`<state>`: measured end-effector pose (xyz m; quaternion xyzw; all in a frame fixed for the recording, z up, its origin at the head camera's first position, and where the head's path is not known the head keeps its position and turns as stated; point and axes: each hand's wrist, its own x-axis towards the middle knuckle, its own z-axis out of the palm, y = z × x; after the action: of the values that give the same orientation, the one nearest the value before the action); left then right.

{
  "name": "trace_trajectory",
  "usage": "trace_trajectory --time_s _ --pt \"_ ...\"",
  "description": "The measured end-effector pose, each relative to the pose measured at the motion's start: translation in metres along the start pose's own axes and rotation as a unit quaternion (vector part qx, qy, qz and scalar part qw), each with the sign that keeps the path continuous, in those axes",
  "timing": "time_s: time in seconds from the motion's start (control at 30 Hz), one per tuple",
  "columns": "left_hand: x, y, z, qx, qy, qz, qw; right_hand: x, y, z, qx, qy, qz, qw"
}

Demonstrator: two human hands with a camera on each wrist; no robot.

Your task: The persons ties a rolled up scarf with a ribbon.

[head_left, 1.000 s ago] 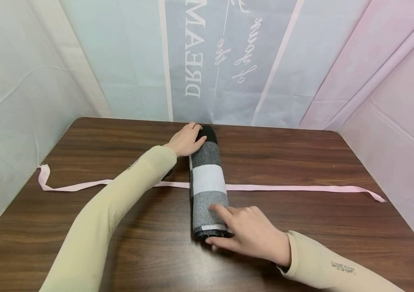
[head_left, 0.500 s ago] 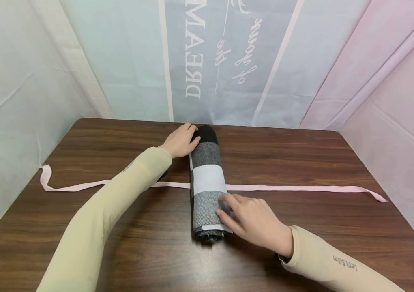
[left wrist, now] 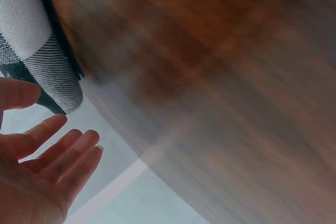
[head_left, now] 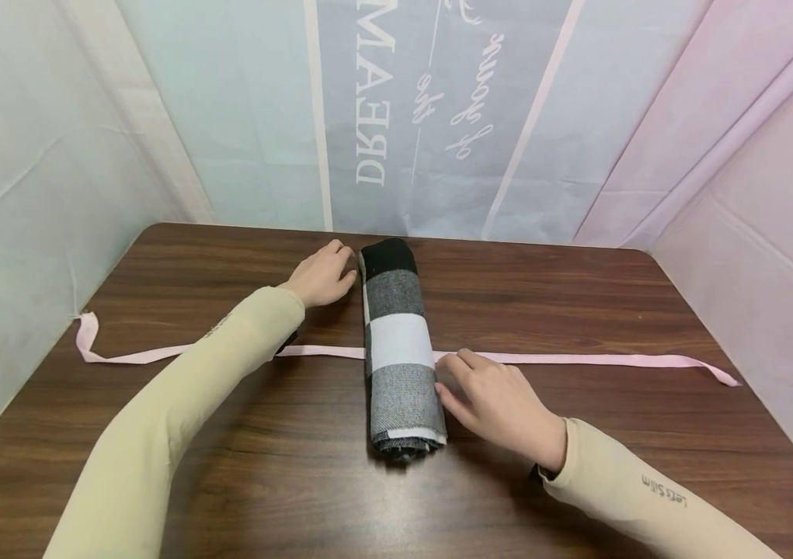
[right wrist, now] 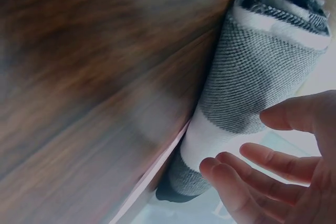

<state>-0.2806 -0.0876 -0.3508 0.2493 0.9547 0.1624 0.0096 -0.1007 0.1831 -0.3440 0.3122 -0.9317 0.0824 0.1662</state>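
Observation:
A rolled cloth in black, grey and white checks lies lengthwise in the middle of the table, its frayed end toward me. Beneath it, a pink ribbon runs crosswise and shows on both sides. My left hand is just left of the roll's far end, fingers loosely bent and holding nothing; the left wrist view shows its fingers spread beside the cloth. On the other side, my right hand is at the roll's right edge, near the ribbon. Its fingers are relaxed, with nothing gripped.
The dark wood table has its far edge against a printed curtain. Pale fabric walls stand at both sides. The ribbon's left end curls at the table's left edge.
My left hand has come off the roll's far end and moved left. My right hand has slid from the near end up and right to the roll's side. The roll stays in place.

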Motion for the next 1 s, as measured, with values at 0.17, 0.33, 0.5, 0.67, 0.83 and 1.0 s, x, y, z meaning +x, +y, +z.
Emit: trace_trajectory --time_s 0.17,0.33,0.5,0.67,0.83,1.0 --pt "-0.006 -0.004 -0.001 0.012 -0.010 -0.008 0.9999 0.001 0.006 0.002 -0.011 0.004 0.008 1.000" --pt "-0.011 -0.005 -0.002 0.015 -0.013 -0.007 0.9998 0.001 0.012 0.003 -0.018 0.003 0.017 1.000" --pt "-0.015 -0.009 -0.004 0.022 -0.010 -0.005 0.9997 0.000 0.020 0.006 -0.020 -0.005 0.026 0.999" --pt "-0.020 -0.014 -0.004 0.028 -0.011 -0.003 0.9995 0.000 0.028 0.008 -0.017 -0.023 0.045 0.999" --pt "-0.026 -0.019 -0.004 0.030 -0.014 -0.006 0.9994 0.000 0.036 0.009 -0.021 -0.025 0.058 0.998" --pt "-0.033 -0.025 -0.003 0.038 -0.015 -0.005 0.9991 -0.002 0.042 0.010 -0.018 -0.024 0.066 0.997"
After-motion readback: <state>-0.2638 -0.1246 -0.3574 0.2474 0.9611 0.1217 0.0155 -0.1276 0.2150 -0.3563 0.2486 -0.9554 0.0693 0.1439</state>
